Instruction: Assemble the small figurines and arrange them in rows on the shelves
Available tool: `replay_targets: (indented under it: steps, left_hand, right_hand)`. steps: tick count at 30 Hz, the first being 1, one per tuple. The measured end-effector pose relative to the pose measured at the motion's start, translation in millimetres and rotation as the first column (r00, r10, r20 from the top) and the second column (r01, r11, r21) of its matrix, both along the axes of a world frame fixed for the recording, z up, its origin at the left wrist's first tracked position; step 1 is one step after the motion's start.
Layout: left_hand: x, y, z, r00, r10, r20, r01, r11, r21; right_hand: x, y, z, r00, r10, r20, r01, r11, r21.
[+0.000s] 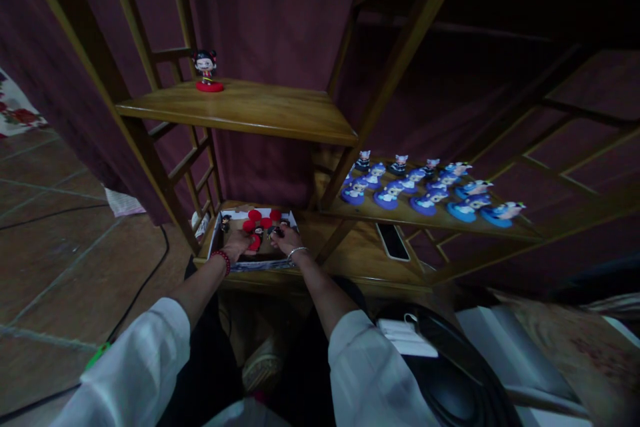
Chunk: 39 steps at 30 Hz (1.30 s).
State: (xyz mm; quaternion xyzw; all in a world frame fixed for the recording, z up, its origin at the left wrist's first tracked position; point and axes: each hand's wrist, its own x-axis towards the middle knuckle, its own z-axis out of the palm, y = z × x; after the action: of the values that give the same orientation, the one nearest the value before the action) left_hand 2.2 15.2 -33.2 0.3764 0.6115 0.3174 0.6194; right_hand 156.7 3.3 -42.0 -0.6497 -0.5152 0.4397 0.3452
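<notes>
An open shallow box (216,238) on the lowest shelf holds several small figurines with black hair and round red bases. My left hand (237,244), with a red bead bracelet on its wrist, reaches into the box, its fingers closed at a red-based figurine (255,242). My right hand (287,240), wearing a silver bracelet, is at the box's right side. Between its fingers is a figurine with a dark head (275,232); the rest of it is mostly hidden. A dark-haired figurine (226,221) is in the box's left back corner.
One red-based figurine (205,70) stands on the upper wooden shelf (270,107). Several blue and purple figurines (390,193) stand in rows on the right shelf. A phone (393,241) lies below them. A black cable (145,283) crosses the tiled floor at left.
</notes>
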Motion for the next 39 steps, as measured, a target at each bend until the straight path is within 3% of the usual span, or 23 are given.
replay_targets:
  steps: [16,24,32,39]
  left_hand:
    - [2.6,-3.4,3.9,0.972,-0.061,0.227,0.087,0.99,-0.108]
    - [-1.2,-3.0,1.1,0.939,0.018,0.343,0.026,0.992,-0.122]
    - [-1.7,-1.0,-2.3,0.905,0.051,0.423,-0.01,0.995,-0.1]
    - [-2.9,-0.6,-4.9,0.887,0.034,0.461,0.011,0.995,-0.096]
  right_hand:
    - [-2.1,2.5,-5.4,0.986,0.099,-0.138,-0.099,0.995,0.003]
    - [4.4,6.4,-17.6,0.989,0.122,-0.084,-0.121,0.993,0.014]
    - [0.7,3.2,-5.8,0.983,0.059,-0.171,-0.068,0.996,-0.048]
    - [4.5,2.7,-8.1,0.996,0.076,-0.036,-0.075,0.997,0.034]
